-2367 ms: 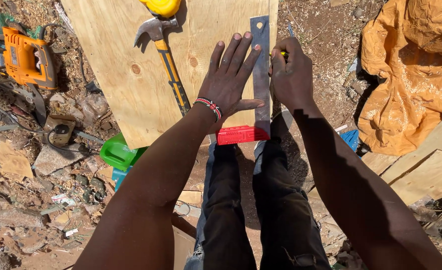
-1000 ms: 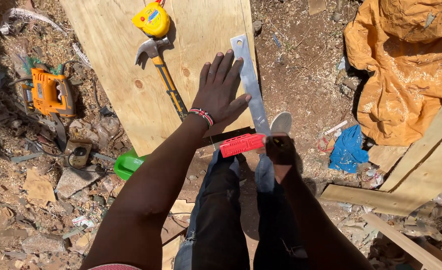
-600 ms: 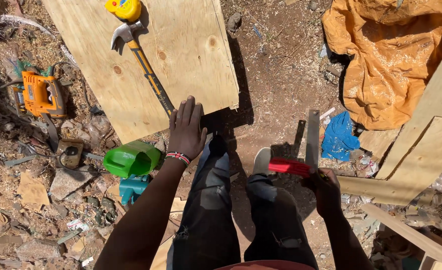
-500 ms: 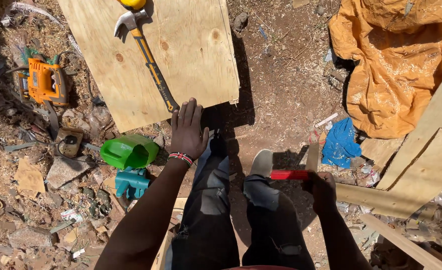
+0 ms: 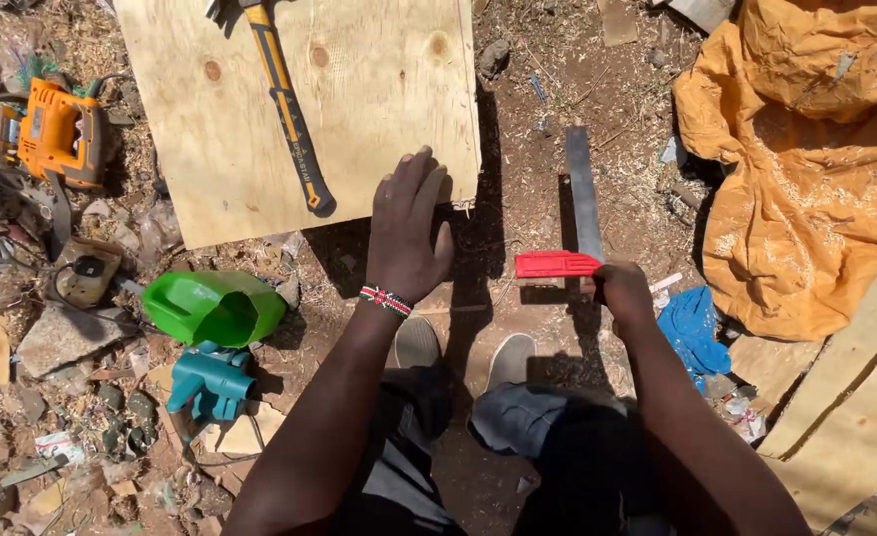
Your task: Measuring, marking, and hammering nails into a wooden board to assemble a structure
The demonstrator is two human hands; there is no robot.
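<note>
Hands are working at a plywood sheet (image 5: 300, 109) lying on littered ground, seen from the head camera. Left hand (image 5: 409, 233) is pressing flat, fingers (image 5: 421, 179) spread, on the sheet's near right corner, gripping nothing. Right hand (image 5: 622, 293), well right of the sheet, is closing around the corner of a try square (image 5: 569, 243), its red stock pointing back toward the sheet and its steel blade running away from the fingers. A yellow-handled hammer (image 5: 285, 99) is lying on the sheet; an orange jigsaw (image 5: 57, 134) is sitting left of it.
</note>
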